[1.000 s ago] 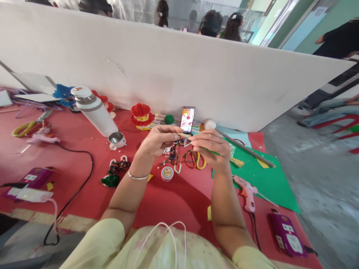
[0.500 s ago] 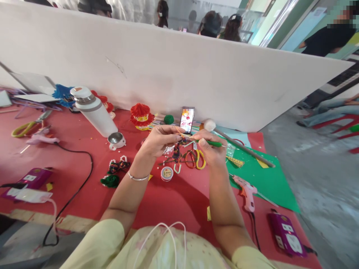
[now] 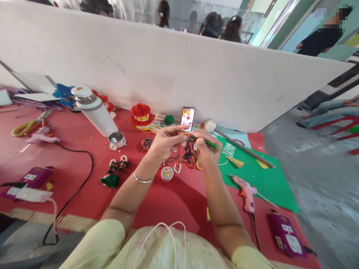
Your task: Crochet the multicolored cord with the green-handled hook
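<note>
My left hand is raised over the red table cover, its fingers pinched on a thin yellow-orange strip and multicoloured yarn that hangs from it. My right hand is closed round a green crochet hook, whose tip meets the yarn right by the left fingers. Both hands are close together in front of a phone propped against the white partition. A silver bangle sits on my left wrist.
On the cover lie a white flask, a small metal cup, a thread spool, a pink glue gun, green paper, a long stick, scissors, purple power strips and a red woven piece. People sit beyond the partition.
Both hands shifted slightly right and came closer together. The right hand turned its grip on the green hook, bringing the tip in to the yarn at the left fingers.
</note>
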{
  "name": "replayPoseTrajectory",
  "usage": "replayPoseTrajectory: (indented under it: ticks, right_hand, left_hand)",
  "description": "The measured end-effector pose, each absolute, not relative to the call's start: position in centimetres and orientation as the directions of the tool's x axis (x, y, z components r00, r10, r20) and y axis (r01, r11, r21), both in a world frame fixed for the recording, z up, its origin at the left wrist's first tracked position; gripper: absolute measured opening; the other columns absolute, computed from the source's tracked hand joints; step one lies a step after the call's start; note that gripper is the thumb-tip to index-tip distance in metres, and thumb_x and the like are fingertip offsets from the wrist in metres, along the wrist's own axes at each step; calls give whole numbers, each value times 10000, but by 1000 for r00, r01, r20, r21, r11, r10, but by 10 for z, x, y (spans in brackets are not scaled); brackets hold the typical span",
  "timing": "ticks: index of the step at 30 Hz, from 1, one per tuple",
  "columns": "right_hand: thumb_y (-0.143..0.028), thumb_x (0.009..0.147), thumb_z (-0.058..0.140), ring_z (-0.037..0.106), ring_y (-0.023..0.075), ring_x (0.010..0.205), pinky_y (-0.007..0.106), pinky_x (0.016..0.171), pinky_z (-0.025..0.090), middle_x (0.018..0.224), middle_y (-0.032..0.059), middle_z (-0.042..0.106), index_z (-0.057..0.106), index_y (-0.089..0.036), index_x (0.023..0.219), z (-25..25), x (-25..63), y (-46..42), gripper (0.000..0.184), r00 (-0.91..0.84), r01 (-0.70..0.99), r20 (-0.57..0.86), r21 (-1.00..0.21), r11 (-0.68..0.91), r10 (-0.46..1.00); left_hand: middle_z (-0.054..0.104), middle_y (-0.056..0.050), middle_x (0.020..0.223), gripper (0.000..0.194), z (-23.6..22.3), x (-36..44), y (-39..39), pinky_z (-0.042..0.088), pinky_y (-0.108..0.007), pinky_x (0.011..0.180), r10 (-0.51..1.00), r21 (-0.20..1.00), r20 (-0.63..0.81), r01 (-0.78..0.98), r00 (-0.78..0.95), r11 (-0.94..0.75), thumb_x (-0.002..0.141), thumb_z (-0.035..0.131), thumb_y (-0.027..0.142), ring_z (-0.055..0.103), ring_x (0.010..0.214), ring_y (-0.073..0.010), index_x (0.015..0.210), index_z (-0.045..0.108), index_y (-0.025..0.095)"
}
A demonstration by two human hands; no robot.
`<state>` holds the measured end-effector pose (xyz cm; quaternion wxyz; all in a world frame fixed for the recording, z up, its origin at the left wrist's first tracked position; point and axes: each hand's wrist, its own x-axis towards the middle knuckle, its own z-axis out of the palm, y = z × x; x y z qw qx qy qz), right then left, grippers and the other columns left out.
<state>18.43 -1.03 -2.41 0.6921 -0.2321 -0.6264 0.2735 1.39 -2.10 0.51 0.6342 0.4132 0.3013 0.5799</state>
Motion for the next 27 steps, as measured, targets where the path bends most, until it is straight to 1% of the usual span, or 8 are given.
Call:
replayPoseTrajectory:
  ticks: [3, 6, 9, 12, 14, 18, 21, 27]
  right_hand:
    - [-378, 952, 788, 800, 234, 937, 463, 920, 641, 960, 1, 868, 859, -361, 1020, -24, 180, -14, 99, 56, 41, 762, -648, 761, 645]
    - [-284, 951, 785, 793, 235, 1002, 470, 940, 633, 1029, -6, 868, 841, -395, 1122, -27, 172, -20, 212, 116, 195, 829, -559, 806, 547]
    - [-302, 954, 780, 796, 246, 1042, 500, 962, 640, 1111, -15, 863, 817, -431, 1178, -33, 163, -23, 261, 173, 228, 873, -486, 844, 456]
    - [-395, 965, 767, 807, 250, 1014, 504, 947, 651, 1083, -9, 868, 826, -418, 1136, -36, 166, -16, 182, 140, 83, 837, -542, 836, 529]
    - [-425, 958, 776, 811, 243, 987, 490, 935, 652, 1051, -10, 875, 837, -410, 1102, -34, 176, -9, 158, 96, -7, 806, -586, 811, 584]
    - [-465, 916, 819, 817, 244, 961, 484, 899, 659, 1037, -15, 882, 847, -422, 1071, -29, 197, 1, 163, 0, -23, 815, -579, 815, 579]
    - [-439, 914, 827, 818, 242, 955, 484, 891, 660, 1022, -23, 883, 846, -435, 1071, -26, 204, 2, 158, -44, -3, 821, -570, 822, 569]
    - [-383, 910, 841, 810, 235, 952, 470, 894, 634, 1061, -30, 889, 839, -435, 1129, -16, 211, 0, 225, -160, 97, 873, -450, 888, 460]
  left_hand:
    - [681, 27, 678, 386, 0, 25, -23, 432, -241, 545, 978, 895, 196, -395, -68, -207, 648, 915, 150, 529, 582, -84, 1027, 887, 222]
    - [668, 39, 700, 375, 0, 34, -26, 492, -246, 605, 951, 880, 230, -374, -205, -293, 681, 883, 141, 564, 637, -95, 1043, 877, 241]
    - [632, 44, 666, 335, 5, 32, -28, 378, -210, 482, 992, 816, 86, -564, -95, -125, 663, 915, 198, 460, 535, -58, 994, 872, 223]
    - [612, 40, 634, 341, 10, 21, -26, 195, -193, 406, 995, 759, -31, -645, 96, 86, 600, 939, 178, 348, 466, -20, 933, 867, 181]
    - [593, 38, 608, 334, 11, 13, -22, 150, -192, 404, 984, 752, -41, -643, 171, 143, 584, 929, 150, 333, 454, -13, 912, 865, 162]
    - [590, 30, 577, 307, 9, 5, -16, 127, -207, 409, 967, 786, -46, -588, 252, 191, 584, 926, 157, 312, 428, -14, 885, 872, 160]
    - [569, 35, 542, 285, 8, 3, -15, 133, -224, 415, 964, 815, -37, -550, 262, 181, 595, 927, 174, 300, 412, -20, 877, 885, 182]
    - [614, 6, 556, 281, 12, -4, -17, 135, -243, 434, 974, 880, 40, -469, 224, 72, 597, 935, 197, 301, 433, -23, 876, 904, 199]
